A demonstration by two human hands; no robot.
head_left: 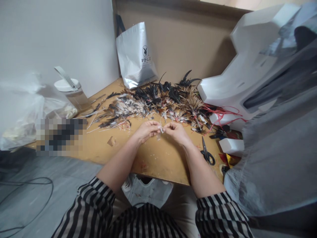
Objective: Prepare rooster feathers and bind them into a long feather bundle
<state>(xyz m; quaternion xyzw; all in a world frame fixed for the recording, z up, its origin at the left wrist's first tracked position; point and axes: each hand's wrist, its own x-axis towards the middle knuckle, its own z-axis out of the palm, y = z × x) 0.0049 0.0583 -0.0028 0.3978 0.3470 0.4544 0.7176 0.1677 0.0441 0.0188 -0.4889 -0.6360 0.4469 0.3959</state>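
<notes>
My left hand (148, 130) and my right hand (176, 132) meet above the middle of the brown table (158, 162). Between their fingertips is a small whitish piece (161, 130), pinched from both sides; it is too small to name. Behind the hands lies a wide heap of feathers: pale and brown ones (126, 105) on the left, black ones (151, 94) in the middle and tan ones (192, 100) on the right. Red strings (223, 114) stick out at the heap's right end. Black scissors (207, 153) rest to the right of my right hand.
A silver bag (133, 56) stands at the back. On the left are a lidded bottle (76, 96) and a clear plastic bag (22, 122). White foam (223, 79) and grey cloth (279, 148) crowd the right side. A brown scrap (112, 141) lies on the table.
</notes>
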